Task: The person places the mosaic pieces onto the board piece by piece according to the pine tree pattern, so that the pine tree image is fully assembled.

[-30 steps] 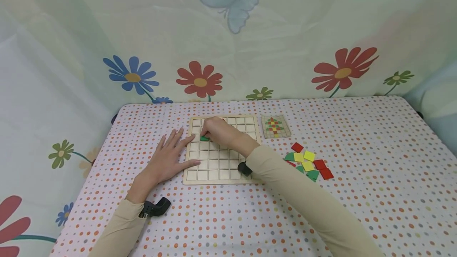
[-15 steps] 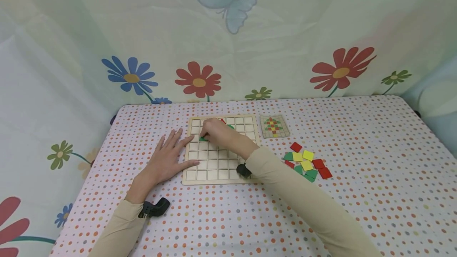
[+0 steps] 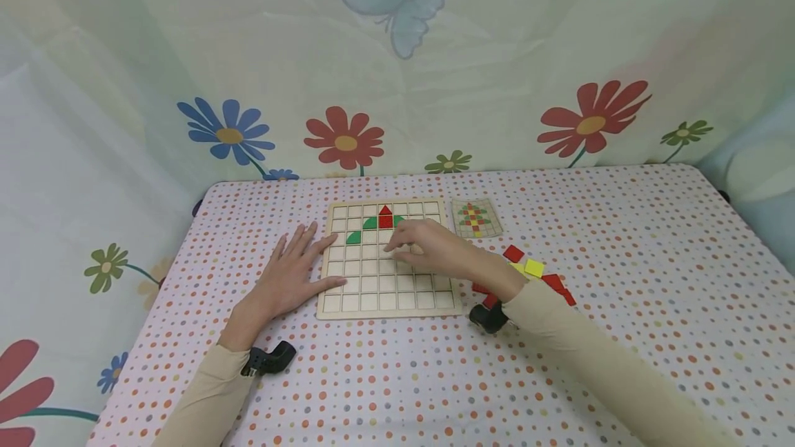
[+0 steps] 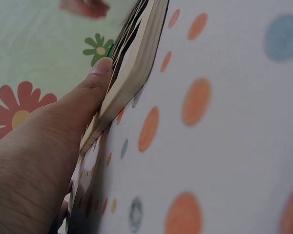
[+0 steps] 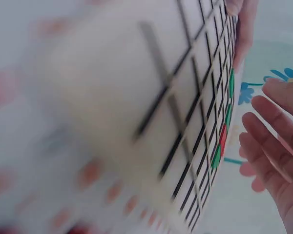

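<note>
A wooden grid board [image 3: 369, 303] lies on the dotted table. Near its top a red triangle tile [image 3: 385, 210] sits above a red square tile [image 3: 386, 222]. Green quarter-round tiles flank the square, the right one partly hidden, and another green quarter-round tile [image 3: 353, 237] sits one row lower to the left. My left hand [image 3: 287, 280] rests spread at the board's left edge, its thumb [image 4: 90, 87] on the rim in the left wrist view. Above the board's middle hovers my right hand [image 3: 428, 247], fingers loosely bent and holding nothing; its fingers [image 5: 271, 141] show apart in the right wrist view.
A pattern card [image 3: 491, 228] with a tree design lies right of the board. Loose red tiles [image 3: 513, 253] and yellow tiles [image 3: 534, 267] lie right of the board, partly hidden by the right forearm. A patterned curtain [image 3: 497, 54] stands behind the table.
My right hand has let go of the green quarter-round tile, which stays in the grid, and moved right. The red tiles near the top are uncovered. The left hand has not moved.
</note>
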{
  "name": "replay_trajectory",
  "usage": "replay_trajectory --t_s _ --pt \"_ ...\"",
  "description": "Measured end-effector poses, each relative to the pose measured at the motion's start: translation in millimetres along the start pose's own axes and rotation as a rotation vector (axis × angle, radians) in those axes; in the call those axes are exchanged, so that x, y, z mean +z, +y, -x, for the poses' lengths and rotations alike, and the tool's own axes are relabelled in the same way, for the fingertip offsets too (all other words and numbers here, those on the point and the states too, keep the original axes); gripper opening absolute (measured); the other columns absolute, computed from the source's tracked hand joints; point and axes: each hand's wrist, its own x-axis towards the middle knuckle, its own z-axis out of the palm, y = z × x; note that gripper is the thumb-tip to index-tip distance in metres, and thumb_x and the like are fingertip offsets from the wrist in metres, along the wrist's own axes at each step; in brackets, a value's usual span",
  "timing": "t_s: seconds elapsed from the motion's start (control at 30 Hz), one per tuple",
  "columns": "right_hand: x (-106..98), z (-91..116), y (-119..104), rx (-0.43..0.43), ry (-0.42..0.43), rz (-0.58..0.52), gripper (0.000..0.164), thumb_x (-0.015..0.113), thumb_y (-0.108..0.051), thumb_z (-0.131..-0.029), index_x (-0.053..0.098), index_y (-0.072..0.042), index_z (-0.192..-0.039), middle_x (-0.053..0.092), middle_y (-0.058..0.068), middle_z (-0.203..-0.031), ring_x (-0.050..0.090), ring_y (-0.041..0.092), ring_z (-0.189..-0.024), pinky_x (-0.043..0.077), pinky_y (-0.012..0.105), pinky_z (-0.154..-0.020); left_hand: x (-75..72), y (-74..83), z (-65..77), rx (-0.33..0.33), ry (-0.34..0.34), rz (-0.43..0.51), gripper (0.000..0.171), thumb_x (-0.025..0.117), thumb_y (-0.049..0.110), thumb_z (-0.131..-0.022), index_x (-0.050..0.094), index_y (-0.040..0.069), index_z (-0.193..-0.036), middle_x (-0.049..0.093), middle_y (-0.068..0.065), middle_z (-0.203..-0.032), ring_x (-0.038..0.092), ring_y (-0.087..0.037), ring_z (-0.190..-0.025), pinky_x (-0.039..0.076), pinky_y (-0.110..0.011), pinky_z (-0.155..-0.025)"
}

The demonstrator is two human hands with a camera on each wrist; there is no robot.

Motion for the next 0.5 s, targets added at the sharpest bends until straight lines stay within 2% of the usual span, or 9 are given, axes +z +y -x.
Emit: replay_trajectory --t_s 0.27,0.5 --pt "-9.5 76.0 11.3 0.052 0.023 0.067 0.014 0.078 -0.010 -0.095 0.081 -0.010 -0.109 0.070 -0.003 -0.106 0.064 0.019 -0.097 0.056 0.034 -0.081 2.0 -2.2 -0.9 0.000 -0.007 0.003 0.091 0.063 0.069 -0.093 0.033 0.022 -0.166 0.011 -0.016 -0.175 0.003 -0.038 -0.161 0.001 -0.061 -0.128" --pt "-17.7 116.5 25.7 0.188 0.065 0.067 0.021 0.084 -0.008 -0.089 0.080 -0.009 -0.110 0.069 -0.001 -0.105 0.063 0.017 -0.094 0.057 0.031 -0.075 1.5 -1.5 -1.0 0.008 0.001 0.007 0.091 0.063 0.069 -0.093 0.033 0.022 -0.166 0.011 -0.017 -0.175 0.004 -0.038 -0.161 0.001 -0.061 -0.128"
